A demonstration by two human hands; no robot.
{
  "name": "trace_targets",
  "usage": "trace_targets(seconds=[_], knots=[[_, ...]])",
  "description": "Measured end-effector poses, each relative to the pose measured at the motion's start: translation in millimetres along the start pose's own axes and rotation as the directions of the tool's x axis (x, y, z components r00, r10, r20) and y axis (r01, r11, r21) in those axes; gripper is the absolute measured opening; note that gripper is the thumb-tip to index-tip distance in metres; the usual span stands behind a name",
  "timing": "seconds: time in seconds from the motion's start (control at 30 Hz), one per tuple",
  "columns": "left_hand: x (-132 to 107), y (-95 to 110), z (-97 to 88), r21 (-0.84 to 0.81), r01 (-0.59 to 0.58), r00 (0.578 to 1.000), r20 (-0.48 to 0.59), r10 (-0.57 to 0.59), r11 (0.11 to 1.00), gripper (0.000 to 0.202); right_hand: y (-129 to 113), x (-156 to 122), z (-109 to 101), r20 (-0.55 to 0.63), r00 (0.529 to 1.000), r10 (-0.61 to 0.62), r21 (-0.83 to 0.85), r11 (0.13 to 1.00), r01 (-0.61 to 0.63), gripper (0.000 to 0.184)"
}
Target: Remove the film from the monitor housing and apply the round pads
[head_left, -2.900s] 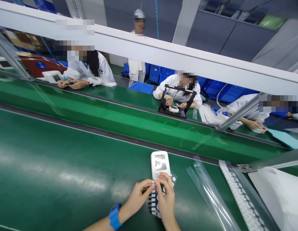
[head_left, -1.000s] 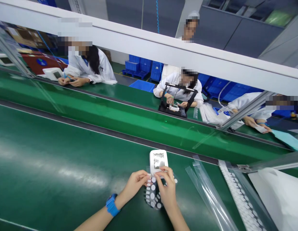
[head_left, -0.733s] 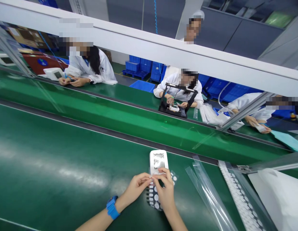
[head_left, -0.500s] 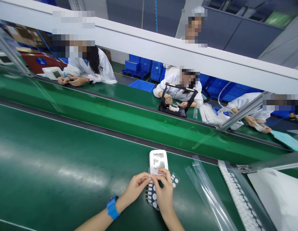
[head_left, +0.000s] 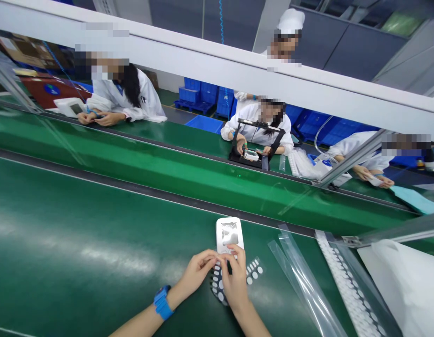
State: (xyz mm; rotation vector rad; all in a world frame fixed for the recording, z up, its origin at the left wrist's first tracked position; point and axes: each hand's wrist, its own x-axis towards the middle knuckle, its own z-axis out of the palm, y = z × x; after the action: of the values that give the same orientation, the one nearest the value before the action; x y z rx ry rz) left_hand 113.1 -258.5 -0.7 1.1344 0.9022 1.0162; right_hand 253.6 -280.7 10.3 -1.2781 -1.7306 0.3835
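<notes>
Head view: left hand (head_left: 199, 269) and right hand (head_left: 234, 281) pinch white, rounded device (head_left: 229, 235), its screen glossy.

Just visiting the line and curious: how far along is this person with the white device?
Done: the white device lies flat on the green belt. In hand: the left hand and right hand pinch at its lower edge, above a dotted sticker sheet. Left: that sheet shows many dots.
</notes>
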Motion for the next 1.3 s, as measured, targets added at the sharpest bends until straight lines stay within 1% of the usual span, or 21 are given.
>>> trace_targets(seconds=[0.07,0.1,0.13,0.17,0.23,0.3,0.33,0.43,0.5,0.57,0.63,0.8,0.9,1.0,1.07,1.13,1.23,1.3], knots=[[4,-1,-4.2,-0.006,0.011,0.999,-0.042,-0.011,1.000,0.022,-3,-3,1,0.064,0.994,-0.094,-0.041,0.994,0.097,0.017],[7,-2,-7.1,-0.014,0.020,0.998,-0.064,-0.020,1.000,0.023,-4,-3,0,0.096,0.989,-0.116,-0.043,0.992,0.121,0.017],[9,-2,-10.2,-0.019,0.027,0.996,-0.083,-0.029,0.999,0.024,-3,-1,-3,0.115,0.988,-0.107,-0.034,0.993,0.112,0.017],[10,-2,-13.5,-0.019,0.033,0.995,-0.097,-0.035,0.999,0.025,-1,2,-7,0.119,0.991,-0.064,-0.023,0.997,0.067,0.016],[12,-2,-19.1,-0.007,0.035,0.993,-0.115,-0.036,0.999,0.026,10,11,-19,0.086,0.992,0.090,-0.006,0.996,-0.090,0.016],[12,-1,-22.8,0.010,0.034,0.992,-0.124,-0.033,0.999,0.028,28,21,-32,0.055,0.968,0.245,0.009,0.969,-0.246,0.016],[13,-1,-23.8,0.012,0.035,0.991,-0.132,-0.033,0.999,0.030,38,25,-39,0.057,0.954,0.296,0.023,0.954,-0.298,0.016],[13,1,-24.3,0.001,0.040,0.988,-0.150,-0.040,0.999,0.033,62,29,-49,0.113,0.919,0.377,0.094,0.917,-0.388,0.017],[14,2,-23.9,0.006,0.044,0.987,-0.155,-0.043,0.999,0.035,69,26,-50,0.148,0.903,0.403,0.163,0.891,-0.424,0.019],[14,5,-23.5,0.023,0.046,0.987,-0.154,-0.042,0.999,0.035,71,23,-47,0.161,0.898,0.410,0.218,0.872,-0.437,0.021],[14,7,-23.3,0.035,0.042,0.987,-0.154,-0.036,0.999,0.035,69,22,-45,0.160,0.900,0.405,0.239,0.869,-0.434,0.023],[14,9,-22.9,0.054,0.040,0.988,-0.152,-0.031,0.998,0.034,64,25,-45,0.165,0.901,0.401,0.245,0.868,-0.431,0.026],[14,9,-22.8,0.057,0.039,0.988,-0.149,-0.030,0.998,0.034,63,25,-46,0.160,0.905,0.395,0.217,0.880,-0.423,0.028],[14,8,-22.8,0.060,0.039,0.989,-0.148,-0.030,0.997,0.034,64,24,-45,0.159,0.912,0.379,0.192,0.894,-0.405,0.027],[14,8,-23.0,0.068,0.044,0.989,-0.143,-0.034,0.997,0.034,65,23,-44,0.147,0.915,0.375,0.206,0.893,-0.399,0.026],[14,7,-23.3,0.072,0.047,0.990,-0.139,-0.037,0.996,0.035,66,23,-44,0.135,0.908,0.397,0.267,0.868,-0.419,0.024],[13,6,-24.2,0.063,0.036,0.990,-0.137,-0.028,0.997,0.035,69,23,-44,0.159,0.868,0.471,0.423,0.762,-0.491,0.030],[13,5,-24.7,0.064,0.021,0.991,-0.136,-0.012,0.998,0.034,73,22,-45,0.176,0.846,0.504,0.476,0.709,-0.521,0.032]])
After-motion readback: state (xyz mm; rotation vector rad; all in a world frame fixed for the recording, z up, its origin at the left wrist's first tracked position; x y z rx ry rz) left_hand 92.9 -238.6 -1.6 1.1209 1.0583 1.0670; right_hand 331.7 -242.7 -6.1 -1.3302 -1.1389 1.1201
